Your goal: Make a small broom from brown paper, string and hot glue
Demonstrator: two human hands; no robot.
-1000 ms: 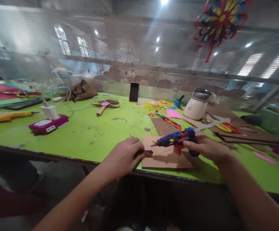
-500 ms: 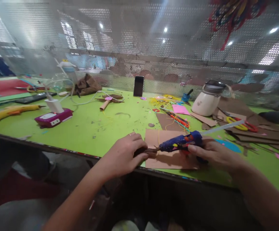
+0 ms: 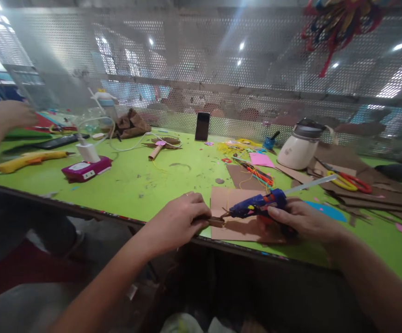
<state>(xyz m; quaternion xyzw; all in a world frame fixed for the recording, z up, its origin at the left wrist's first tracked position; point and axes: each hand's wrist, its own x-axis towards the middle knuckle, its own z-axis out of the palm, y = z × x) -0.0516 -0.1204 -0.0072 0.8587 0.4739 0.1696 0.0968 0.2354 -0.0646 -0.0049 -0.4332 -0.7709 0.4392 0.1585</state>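
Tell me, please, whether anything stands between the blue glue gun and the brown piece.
Nothing visible does: the glue gun in the right hand has its nozzle by the brown piece in the left hand; contact is unclear.

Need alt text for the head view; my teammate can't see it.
A person's right hand points a blue glue gun at a brown strip in the left hand, over tan cardboard on a cluttered green table. Another person's hand shows at left.
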